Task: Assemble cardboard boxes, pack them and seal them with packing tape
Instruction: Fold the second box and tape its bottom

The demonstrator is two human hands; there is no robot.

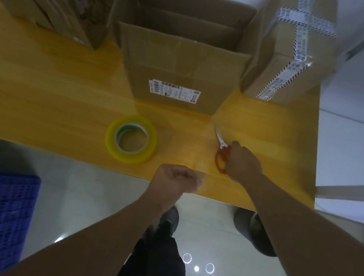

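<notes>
**Right hand on the scissors, tape roll lying free**

The right hand [242, 163] grips the red-handled metal scissors [220, 151], which lie on the yellow wooden table [40, 91], blades pointing far-left. The left hand [175, 179] is curled at the near edge; whether it holds anything cannot be told. The yellowish roll of clear packing tape [113, 143] lies flat, left of both hands. The open brown cardboard box [178, 65] stands beyond.

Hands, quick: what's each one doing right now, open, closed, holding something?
Left hand: closed, apparently pinching a clear tape strip.
Right hand: closed on the red-handled scissors.
</notes>
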